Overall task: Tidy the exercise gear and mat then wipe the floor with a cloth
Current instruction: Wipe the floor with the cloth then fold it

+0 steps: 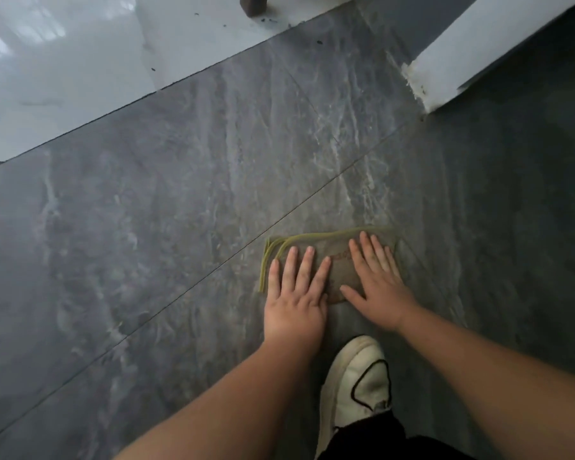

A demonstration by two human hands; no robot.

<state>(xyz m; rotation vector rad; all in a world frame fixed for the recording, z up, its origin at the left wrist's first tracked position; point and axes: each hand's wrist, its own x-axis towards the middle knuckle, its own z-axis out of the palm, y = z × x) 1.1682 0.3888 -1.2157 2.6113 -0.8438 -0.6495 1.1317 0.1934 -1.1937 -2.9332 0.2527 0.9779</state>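
Observation:
A folded grey-brown cloth (pixel 337 260) with a yellow-green hem lies flat on the dark grey marble floor (pixel 180 210), right of centre. My left hand (pixel 296 293) rests palm down on its left half with the fingers spread. On the cloth's right half, my right hand (pixel 375 283) is also flat, fingers apart. Neither hand curls around the fabric. No exercise gear or mat is in view.
My white shoe (pixel 359 386) stands just behind the hands. A white pillar base (pixel 462 61) rises at the upper right. Glossy pale tiles (pixel 63 61) with dark specks border the dark floor at the upper left. A brown furniture leg (pixel 253 5) is at the top edge.

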